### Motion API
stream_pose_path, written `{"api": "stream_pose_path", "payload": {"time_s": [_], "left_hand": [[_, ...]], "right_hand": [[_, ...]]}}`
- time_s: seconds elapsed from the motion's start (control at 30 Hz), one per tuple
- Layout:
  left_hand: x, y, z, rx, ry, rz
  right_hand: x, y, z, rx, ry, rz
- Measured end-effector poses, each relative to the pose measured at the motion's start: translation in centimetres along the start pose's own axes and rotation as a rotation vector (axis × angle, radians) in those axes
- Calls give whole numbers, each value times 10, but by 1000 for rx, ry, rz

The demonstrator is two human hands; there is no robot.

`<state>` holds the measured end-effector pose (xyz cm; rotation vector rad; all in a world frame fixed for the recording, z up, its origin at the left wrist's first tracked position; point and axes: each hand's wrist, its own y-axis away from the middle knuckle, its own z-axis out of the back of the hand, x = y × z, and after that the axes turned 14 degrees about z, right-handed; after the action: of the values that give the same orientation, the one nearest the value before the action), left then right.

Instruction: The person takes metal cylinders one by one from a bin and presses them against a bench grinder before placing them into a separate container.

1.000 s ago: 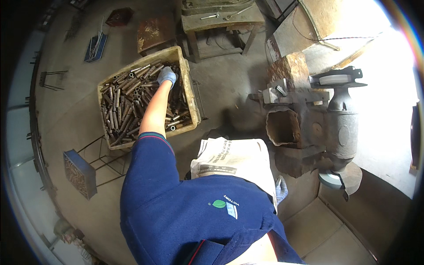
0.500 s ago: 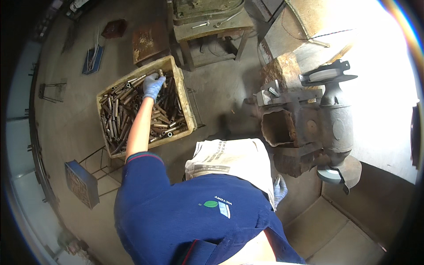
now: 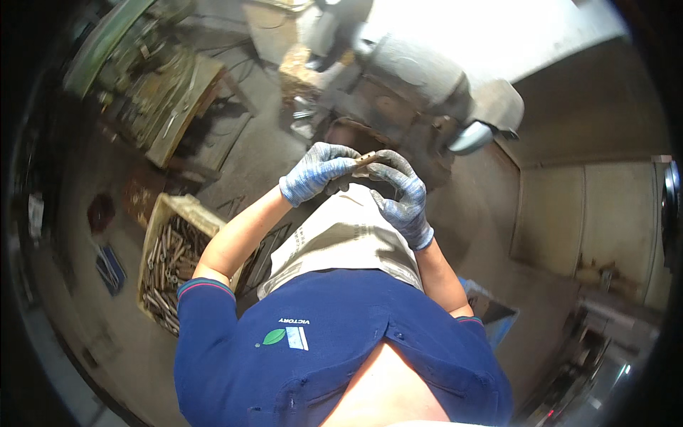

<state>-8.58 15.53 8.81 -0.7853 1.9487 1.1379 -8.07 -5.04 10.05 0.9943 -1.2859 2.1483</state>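
In front of my apron, both gloved hands meet on a short brownish metal tube (image 3: 366,159) with small dark holes along its side. My left hand (image 3: 314,173) pinches its near-left end between thumb and fingers. The fingers of my right hand (image 3: 404,199) curl around the other end, so both hands are closed on it. Each wears a blue-and-white knitted glove with darkened fingers. Just beyond the hands stands a bench grinder (image 3: 413,67), its pale wheel (image 3: 471,138) to the right. Motion blurs the grinder and its stand.
A yellowish plastic bin (image 3: 186,206) full of similar metal tubes (image 3: 171,252) stands left of my left arm. A worn workbench (image 3: 181,107) is at the far left. A blue tray (image 3: 110,270) lies on the floor. Behind my right elbow is a blue box (image 3: 506,324).
My left hand has come from the bin to the front of my body with a tube. My right hand has risen from my side to grip it. The view has turned right.
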Motion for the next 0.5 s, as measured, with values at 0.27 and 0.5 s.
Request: {"api": "stream_pose_path", "payload": {"time_s": [0.27,0.5], "left_hand": [[-1,-76,-36,298,-165,192],[-15,-110,-38,233,-142,111]], "right_hand": [[-6,46,34,-309,95,-95],[0,63,47,-547,258,-163]]}}
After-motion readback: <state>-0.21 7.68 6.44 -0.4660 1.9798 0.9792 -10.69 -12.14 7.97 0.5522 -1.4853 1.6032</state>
